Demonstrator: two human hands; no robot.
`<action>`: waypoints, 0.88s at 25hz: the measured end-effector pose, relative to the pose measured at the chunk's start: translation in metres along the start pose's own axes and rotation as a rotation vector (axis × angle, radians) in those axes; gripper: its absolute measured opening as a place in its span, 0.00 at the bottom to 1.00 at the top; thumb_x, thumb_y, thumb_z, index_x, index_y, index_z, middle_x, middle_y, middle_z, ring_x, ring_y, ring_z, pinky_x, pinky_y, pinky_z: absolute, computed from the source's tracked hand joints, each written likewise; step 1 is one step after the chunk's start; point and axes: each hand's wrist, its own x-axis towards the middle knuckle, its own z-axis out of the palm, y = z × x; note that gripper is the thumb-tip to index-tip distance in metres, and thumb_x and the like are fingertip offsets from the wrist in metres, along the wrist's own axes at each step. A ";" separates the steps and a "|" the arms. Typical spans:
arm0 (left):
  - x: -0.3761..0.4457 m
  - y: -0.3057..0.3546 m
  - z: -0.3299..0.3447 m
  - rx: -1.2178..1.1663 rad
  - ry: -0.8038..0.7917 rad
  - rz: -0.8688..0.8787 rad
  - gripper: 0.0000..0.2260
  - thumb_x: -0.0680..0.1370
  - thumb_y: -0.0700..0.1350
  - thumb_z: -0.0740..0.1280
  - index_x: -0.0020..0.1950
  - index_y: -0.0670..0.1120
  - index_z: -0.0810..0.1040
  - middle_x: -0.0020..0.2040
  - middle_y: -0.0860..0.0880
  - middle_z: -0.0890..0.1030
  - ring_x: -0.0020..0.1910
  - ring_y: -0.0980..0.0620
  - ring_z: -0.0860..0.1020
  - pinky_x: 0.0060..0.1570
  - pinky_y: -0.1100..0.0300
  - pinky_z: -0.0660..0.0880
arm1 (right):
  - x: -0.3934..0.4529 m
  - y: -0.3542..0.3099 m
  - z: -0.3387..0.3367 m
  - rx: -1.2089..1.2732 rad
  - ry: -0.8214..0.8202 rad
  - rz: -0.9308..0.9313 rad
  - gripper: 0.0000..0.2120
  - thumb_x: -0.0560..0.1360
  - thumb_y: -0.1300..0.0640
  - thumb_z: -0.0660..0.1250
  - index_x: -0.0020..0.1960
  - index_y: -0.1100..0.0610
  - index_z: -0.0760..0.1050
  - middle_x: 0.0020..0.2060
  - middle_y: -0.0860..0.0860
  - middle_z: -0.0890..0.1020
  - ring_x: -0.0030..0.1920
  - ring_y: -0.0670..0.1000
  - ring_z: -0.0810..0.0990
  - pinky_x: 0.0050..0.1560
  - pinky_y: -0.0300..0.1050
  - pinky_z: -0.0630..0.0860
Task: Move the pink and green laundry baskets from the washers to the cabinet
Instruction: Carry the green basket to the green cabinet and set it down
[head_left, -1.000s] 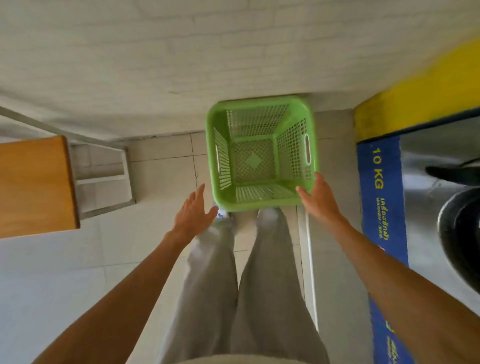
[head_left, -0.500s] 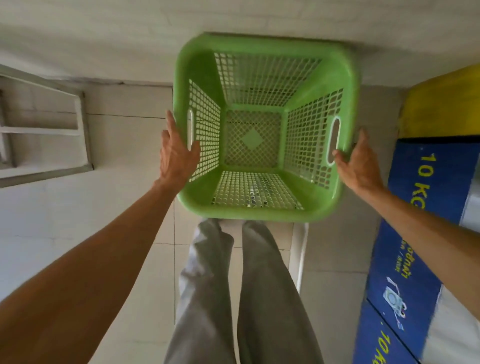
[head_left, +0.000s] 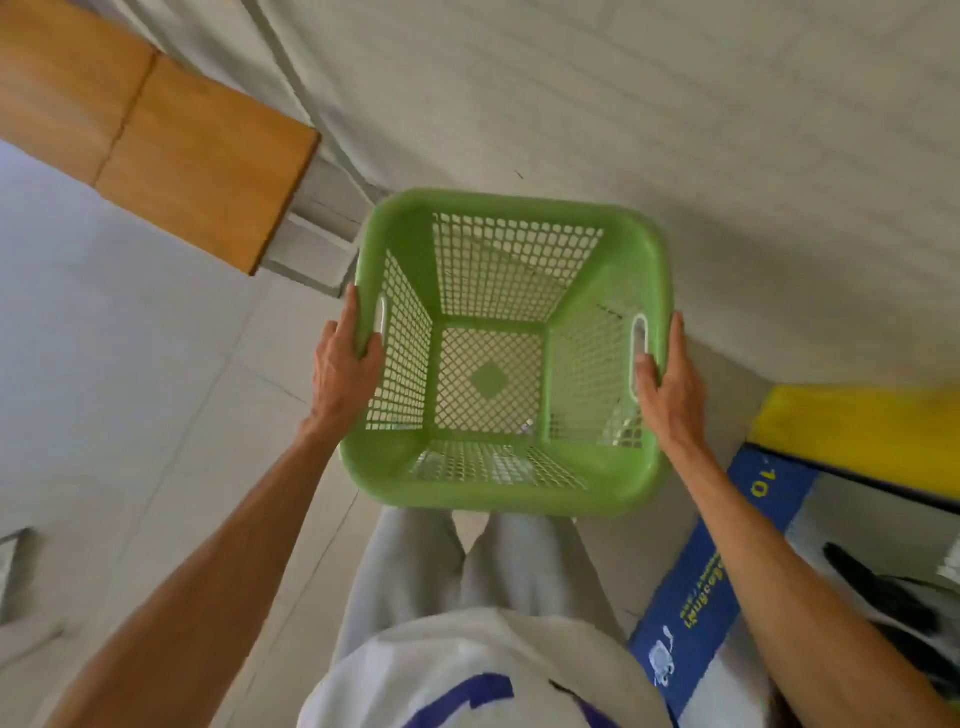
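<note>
Green laundry basket (head_left: 498, 358) sits between my two hands, lifted clear of the floor and held out in front of my legs, empty as far as I can see through its mesh. My left hand (head_left: 345, 358) is wrapped over the rim beside the left handle slot, thumb inside and fingers outside; my right hand (head_left: 670, 384) clamps the rim by the right handle slot in the same way, thumb hooked through the slot. Beyond the basket's left side is a wooden-topped counter (head_left: 171, 145) with a pale frame under it, which I take, without being sure, for the cabinet; just off the basket's right side stands a washer (head_left: 727, 587) with a blue front panel and a yellow top. No pink basket shows in this view, so I cannot say where it is. I judge I am in the carry step for the green one. Next I need to turn away from the washer toward the wooden piece, keep the basket level, and set it down there before letting go.
</note>
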 end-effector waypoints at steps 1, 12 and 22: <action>-0.017 -0.012 -0.028 -0.024 0.040 -0.029 0.29 0.81 0.48 0.61 0.80 0.54 0.54 0.48 0.45 0.72 0.45 0.47 0.72 0.42 0.54 0.69 | -0.008 -0.026 -0.003 -0.021 -0.025 -0.080 0.32 0.81 0.48 0.59 0.80 0.54 0.51 0.71 0.60 0.72 0.64 0.61 0.77 0.61 0.51 0.75; -0.211 -0.226 -0.258 -0.388 0.560 -0.466 0.30 0.81 0.43 0.62 0.80 0.52 0.54 0.64 0.41 0.79 0.35 0.55 0.79 0.40 0.58 0.80 | -0.146 -0.344 0.114 -0.134 -0.425 -0.664 0.34 0.78 0.51 0.66 0.80 0.49 0.54 0.64 0.61 0.79 0.56 0.61 0.82 0.58 0.47 0.77; -0.268 -0.396 -0.392 -0.496 0.815 -0.564 0.34 0.79 0.40 0.65 0.80 0.53 0.53 0.49 0.48 0.81 0.32 0.56 0.81 0.35 0.62 0.81 | -0.275 -0.538 0.269 -0.083 -0.571 -0.991 0.37 0.77 0.51 0.69 0.80 0.52 0.54 0.67 0.57 0.77 0.59 0.57 0.80 0.59 0.41 0.73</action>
